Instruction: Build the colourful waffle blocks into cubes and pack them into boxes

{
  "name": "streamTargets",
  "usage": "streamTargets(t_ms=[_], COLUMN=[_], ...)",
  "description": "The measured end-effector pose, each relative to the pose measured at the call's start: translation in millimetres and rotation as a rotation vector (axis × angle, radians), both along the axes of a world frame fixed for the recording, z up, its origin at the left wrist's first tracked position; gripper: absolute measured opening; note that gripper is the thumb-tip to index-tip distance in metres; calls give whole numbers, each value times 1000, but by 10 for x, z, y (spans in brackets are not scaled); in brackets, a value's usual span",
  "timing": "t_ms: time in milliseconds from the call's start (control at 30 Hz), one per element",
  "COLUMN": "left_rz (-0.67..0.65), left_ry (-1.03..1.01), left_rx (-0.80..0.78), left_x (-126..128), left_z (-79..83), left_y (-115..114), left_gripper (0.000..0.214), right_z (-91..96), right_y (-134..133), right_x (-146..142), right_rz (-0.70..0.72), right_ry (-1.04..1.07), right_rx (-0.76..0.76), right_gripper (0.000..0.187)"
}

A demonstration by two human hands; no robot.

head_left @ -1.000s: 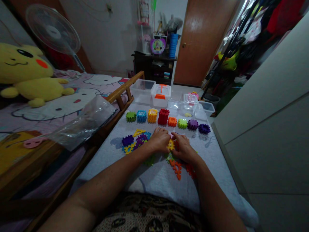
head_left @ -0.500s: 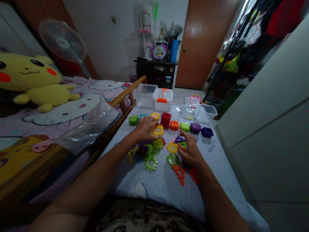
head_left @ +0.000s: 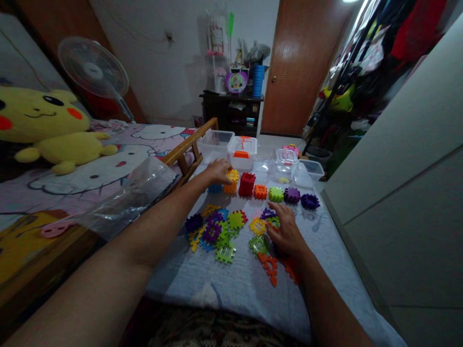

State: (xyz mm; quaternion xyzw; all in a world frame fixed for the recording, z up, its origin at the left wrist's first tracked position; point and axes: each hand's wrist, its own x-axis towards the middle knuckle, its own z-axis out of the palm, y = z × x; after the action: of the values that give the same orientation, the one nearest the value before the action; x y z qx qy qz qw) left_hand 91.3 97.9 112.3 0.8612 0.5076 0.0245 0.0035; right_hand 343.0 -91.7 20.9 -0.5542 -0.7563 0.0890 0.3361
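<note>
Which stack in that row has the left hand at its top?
The yellow stack, between the blue stack and red stack: the only yellow one, with the left hand at its top.

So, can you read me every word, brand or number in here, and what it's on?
None can be read.
Fan hub: possibly a label, too blurred to read.
Purple thing on the cabinet: a picture; any lettering is too small.
Bedsheet: printed cartoons, no legible words.
Blocks: no lettering visible.

Left hand (head_left: 219, 172) moved from above loose pile (head_left: 224, 234) out to yellow stack (head_left: 231, 184), fingers now near stack's top. Yellow piece, earlier in its grip, now indistinguishable from stack. Pile less covered.
</note>
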Motion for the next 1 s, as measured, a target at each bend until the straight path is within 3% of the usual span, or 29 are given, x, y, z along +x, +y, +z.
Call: streamTargets(t_ms=[433, 567, 667, 767, 900, 1000], left_rz=[0, -5, -57, -133, -200, -137], left_ry=[47, 23, -86, -215, -334, -392], left_rx=[-120, -64, 84, 175, 99, 44], left_x=[25, -8, -72, -193, -484, -764], left_z=[-56, -32, 6, -26, -277, -528], left_y=[136, 79, -124, -467, -964, -1270], left_gripper=[59, 68, 65, 55, 42, 38], right_z=[33, 31, 31, 28, 12, -9], right_y=[-16, 14, 48, 69, 59, 41], right_x=[1, 37, 104, 173, 172, 105], right_rz=[-13, -46, -109, -155, -82, -18], right_ry=[-1, 21, 53, 51, -8, -59], right_rx=[-13, 10, 42, 47, 15, -20], right_gripper=[53, 52, 48, 37, 16, 11])
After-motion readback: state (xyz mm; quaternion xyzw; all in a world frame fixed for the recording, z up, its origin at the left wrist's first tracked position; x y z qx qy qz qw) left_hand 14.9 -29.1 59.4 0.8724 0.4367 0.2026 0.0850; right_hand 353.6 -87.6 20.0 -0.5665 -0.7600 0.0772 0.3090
